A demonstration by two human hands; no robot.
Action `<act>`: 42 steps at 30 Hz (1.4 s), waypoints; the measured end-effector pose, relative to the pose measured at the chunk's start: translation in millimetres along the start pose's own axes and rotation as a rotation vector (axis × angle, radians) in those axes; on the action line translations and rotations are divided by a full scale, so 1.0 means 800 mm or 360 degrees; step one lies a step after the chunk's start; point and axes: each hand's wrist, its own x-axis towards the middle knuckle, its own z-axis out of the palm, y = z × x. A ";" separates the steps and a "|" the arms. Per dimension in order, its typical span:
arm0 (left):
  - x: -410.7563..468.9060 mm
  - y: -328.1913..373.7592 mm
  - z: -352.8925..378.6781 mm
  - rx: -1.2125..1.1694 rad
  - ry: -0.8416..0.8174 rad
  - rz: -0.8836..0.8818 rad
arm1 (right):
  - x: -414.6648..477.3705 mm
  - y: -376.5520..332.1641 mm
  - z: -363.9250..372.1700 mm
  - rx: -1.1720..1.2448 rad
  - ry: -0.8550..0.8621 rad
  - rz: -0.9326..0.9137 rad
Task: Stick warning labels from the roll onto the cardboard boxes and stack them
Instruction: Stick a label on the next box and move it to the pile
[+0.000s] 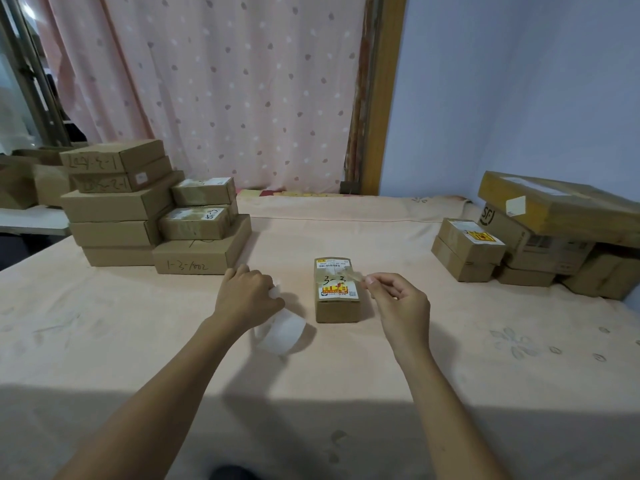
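1. Both forearms reach forward over the surface (138, 341), backs of the hands up.
2. Left hand (247, 296) curls round the white label roll (282, 329).
3. Right hand (398, 303) pinches a blurred pale strip (356, 276) over the cardboard box (337, 308), which sits between the hands.
4. Beyond the left hand stands the left stack (138, 216); beyond the right hand, the right stack (519, 244).

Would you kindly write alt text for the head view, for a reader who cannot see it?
A person's right hand pinches a small blurred strip over a box on a pink cloth, while the left hand grips the white roll. A left stack and a right stack of boxes flank them.
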 end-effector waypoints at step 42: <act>0.064 0.088 -0.014 -0.1890 -0.0237 -0.0202 | 0.070 0.037 0.023 -0.0379 -0.0352 0.0124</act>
